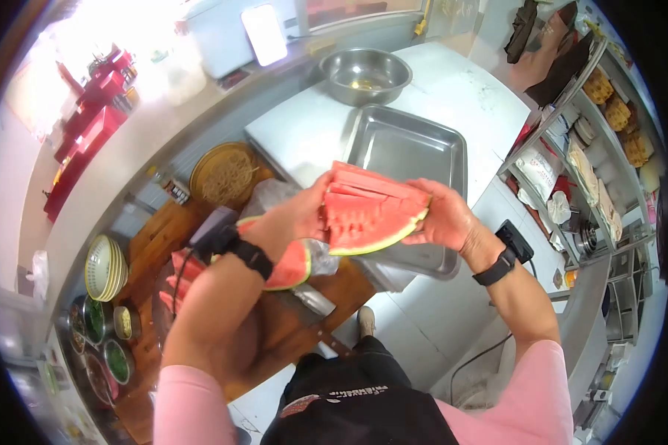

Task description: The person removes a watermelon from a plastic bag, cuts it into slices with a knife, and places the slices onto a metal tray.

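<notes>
Between both hands, over the near part of a metal tray (404,141), I hold a stack of watermelon slices (371,211), red flesh up with a green rind along the lower edge. My left hand (310,211) is closed on the left end of the stack. On the right end, my right hand (445,215) grips the slices by the rind. More cut watermelon (293,267) lies on the wooden counter below my left forearm, partly hidden by it. A knife (314,300) seems to lie beside it, only partly seen.
A steel bowl (365,74) stands on the white table (293,126) behind the tray. On the wooden counter (349,297) are a basket of noodles (228,174), stacked bowls (104,268) and small containers of chopped greens (117,361). Shelves (571,163) line the right side.
</notes>
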Demonstrator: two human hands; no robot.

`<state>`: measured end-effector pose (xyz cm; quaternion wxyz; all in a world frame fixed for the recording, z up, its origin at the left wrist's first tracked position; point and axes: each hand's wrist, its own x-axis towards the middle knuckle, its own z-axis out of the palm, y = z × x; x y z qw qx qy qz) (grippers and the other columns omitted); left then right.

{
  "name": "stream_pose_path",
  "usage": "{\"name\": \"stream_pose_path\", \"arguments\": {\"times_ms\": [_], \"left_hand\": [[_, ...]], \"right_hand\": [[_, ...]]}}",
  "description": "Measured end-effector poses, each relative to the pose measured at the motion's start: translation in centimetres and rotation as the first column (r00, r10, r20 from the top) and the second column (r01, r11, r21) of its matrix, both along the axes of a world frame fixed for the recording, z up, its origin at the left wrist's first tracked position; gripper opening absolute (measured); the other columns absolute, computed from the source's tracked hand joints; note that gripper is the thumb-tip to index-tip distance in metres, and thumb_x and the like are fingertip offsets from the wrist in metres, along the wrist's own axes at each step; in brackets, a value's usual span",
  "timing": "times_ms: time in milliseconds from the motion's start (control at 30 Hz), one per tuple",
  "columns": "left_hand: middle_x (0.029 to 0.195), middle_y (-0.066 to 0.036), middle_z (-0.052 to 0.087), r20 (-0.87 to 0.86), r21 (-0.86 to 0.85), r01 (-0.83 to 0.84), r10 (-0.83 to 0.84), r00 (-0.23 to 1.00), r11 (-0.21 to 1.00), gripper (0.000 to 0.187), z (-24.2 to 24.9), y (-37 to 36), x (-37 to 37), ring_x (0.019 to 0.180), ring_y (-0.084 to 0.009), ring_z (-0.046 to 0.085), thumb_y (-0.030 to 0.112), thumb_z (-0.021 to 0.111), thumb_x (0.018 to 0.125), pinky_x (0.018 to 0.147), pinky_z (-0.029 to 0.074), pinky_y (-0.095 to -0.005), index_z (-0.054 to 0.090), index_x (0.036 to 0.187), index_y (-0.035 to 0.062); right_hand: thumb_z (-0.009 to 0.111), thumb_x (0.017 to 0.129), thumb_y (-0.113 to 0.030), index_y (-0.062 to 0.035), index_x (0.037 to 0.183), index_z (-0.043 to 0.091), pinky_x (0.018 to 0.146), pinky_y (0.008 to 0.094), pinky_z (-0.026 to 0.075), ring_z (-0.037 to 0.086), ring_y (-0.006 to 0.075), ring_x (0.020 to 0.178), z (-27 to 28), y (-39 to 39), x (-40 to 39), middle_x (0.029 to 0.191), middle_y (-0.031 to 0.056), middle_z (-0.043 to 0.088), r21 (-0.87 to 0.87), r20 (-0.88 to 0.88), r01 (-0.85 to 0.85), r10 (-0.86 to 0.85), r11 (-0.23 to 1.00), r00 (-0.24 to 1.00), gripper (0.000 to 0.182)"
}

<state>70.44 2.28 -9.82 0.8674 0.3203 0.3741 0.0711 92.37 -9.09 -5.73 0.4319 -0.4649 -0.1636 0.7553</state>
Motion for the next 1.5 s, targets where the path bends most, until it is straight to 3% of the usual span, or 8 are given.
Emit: {"name": "stream_pose_path", "arguments": {"times_ms": [300,600,900,1167,1233,1333,1433,1500], "left_hand": [[0.119,-0.01,0.047,-0.09,-0.115,-0.087,0.077,0.993,0.99,0.069,-3.8,3.1,11.8,0.106,-0.0305,0.048,0.068,0.031,0.077,0.093,0.032,-0.0493,0.041,0.122,0.0165],[0.128,-0.006,0.039,0.206,-0.273,-0.522,0.58,0.788,0.808,0.067,-5.6,3.1,16.0,0.117,-0.0272,0.038,0.066,0.023,0.08,0.093,0.032,-0.0491,0.036,0.126,0.0187],[0.132,-0.014,0.025,0.126,-0.35,-0.783,0.854,0.504,0.514,0.052,-4.7,2.7,17.9,0.122,-0.0309,0.026,0.047,0.026,0.086,0.1,0.02,-0.0479,0.032,0.126,0.0145],[0.13,-0.019,0.025,0.285,-0.43,-0.761,0.873,0.396,0.486,0.057,-5.9,1.7,17.4,0.122,-0.0325,0.025,0.042,0.039,0.084,0.101,0.02,-0.0453,0.026,0.128,0.0087],[0.129,-0.021,0.024,-0.083,-0.395,-0.821,0.873,0.48,0.413,0.06,-5.1,1.1,16.7,0.122,-0.0319,0.025,0.038,0.044,0.084,0.101,0.021,-0.0442,0.021,0.131,0.0083],[0.129,-0.022,0.023,-0.01,-0.285,-0.784,0.816,0.578,0.552,0.065,-4.9,-1.7,15.0,0.121,-0.0311,0.026,0.032,0.049,0.083,0.101,0.022,-0.0445,0.016,0.133,0.008],[0.121,-0.012,0.037,0.011,-0.256,-0.75,0.778,0.628,0.61,0.053,-6.5,-4.4,12.7,0.114,-0.0237,0.034,0.028,0.056,0.077,0.096,0.026,-0.0405,0.032,0.123,0.0138],[0.116,-0.009,0.04,0.004,-0.204,-0.698,0.714,0.7,0.686,0.049,-6.6,-5.8,11.7,0.11,-0.0216,0.036,0.026,0.056,0.076,0.093,0.029,-0.039,0.036,0.119,0.0132]], "right_hand": [[0.046,0.08,-0.047,-0.0135,0.116,0.043,0.066,0.0447,0.05,0.06,0.026,0.085,-5.9,9.2,14.0,0.106,0.0079,0.055,-0.031,0.1,-0.188,0.19,0.982,0.977,0.049],[0.042,0.08,-0.053,-0.0132,0.116,0.043,0.056,0.0362,0.053,0.062,0.0238,0.074,-6.6,22.9,15.0,0.102,0.0087,0.058,-0.027,0.457,-0.571,0.518,0.821,0.723,0.054],[0.054,0.08,-0.039,-0.0025,0.13,0.02,0.093,0.0375,0.036,0.043,0.0287,0.109,-9.7,23.7,12.8,0.132,0.0221,0.023,0.189,0.198,-0.04,0.002,0.981,0.98,0.071],[0.064,0.07,-0.041,-0.0069,0.132,0.019,0.099,0.0394,0.025,0.029,0.028,0.118,-9.7,15.4,15.6,0.129,0.0175,0.027,0.153,0.389,-0.068,0.003,0.986,0.921,0.084],[0.069,0.066,-0.035,-0.0031,0.132,0.018,0.098,0.0368,0.027,0.032,0.0264,0.117,-9.7,13.2,16.0,0.127,0.0159,0.031,0.043,0.647,-0.218,0.139,0.975,0.749,0.09],[0.073,0.061,-0.025,-0.0003,0.13,0.018,0.095,0.0355,0.032,0.037,0.0286,0.115,-9.3,8.8,14.1,0.123,0.0187,0.036,0.233,0.898,-0.607,0.072,0.76,0.434,0.092],[0.075,0.058,-0.019,-0.0003,0.129,0.02,0.093,0.0347,0.035,0.041,0.0332,0.111,-10.4,7.8,11.9,0.121,0.0232,0.037,0.05,0.996,-0.568,-0.086,0.821,-0.037,0.092],[0.075,0.058,-0.019,-0.0001,0.128,0.022,0.092,0.0355,0.036,0.041,0.0346,0.111,-11.0,8.4,11.9,0.12,0.024,0.038,0.047,0.994,-0.564,-0.096,0.824,-0.058,0.09]]}}
